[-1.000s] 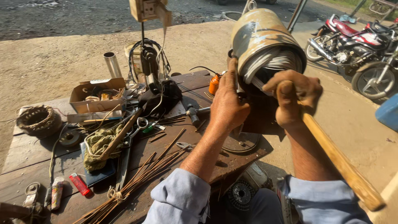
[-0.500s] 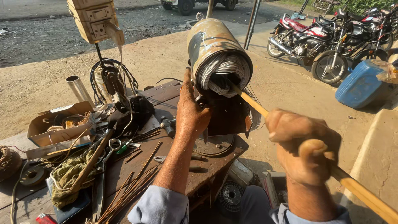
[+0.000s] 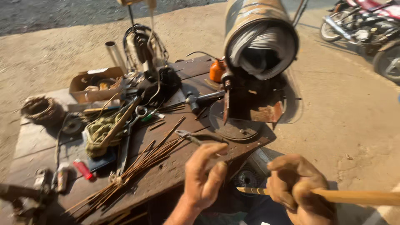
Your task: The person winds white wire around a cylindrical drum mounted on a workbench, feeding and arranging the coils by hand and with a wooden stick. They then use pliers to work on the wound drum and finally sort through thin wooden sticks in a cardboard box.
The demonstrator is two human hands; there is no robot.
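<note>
My right hand grips a long flat wooden stick that runs off to the right, its pointed tip showing left of my fist. My left hand hovers just left of that tip with the fingers curled loosely and nothing in them. Above both hands, a rusty metal cylinder stuffed with grey wire windings stands clamped on a rusty bracket at the right end of the wooden workbench.
The bench holds a bundle of thin rods, pliers, a red lighter, a cardboard box, an orange oil can, a wire coil and scissors. Motorcycles are parked at the upper right on bare ground.
Both hands have drawn back from the cylinder toward me. My left hand has let go of its rim, and the stick has come out of the windings.
</note>
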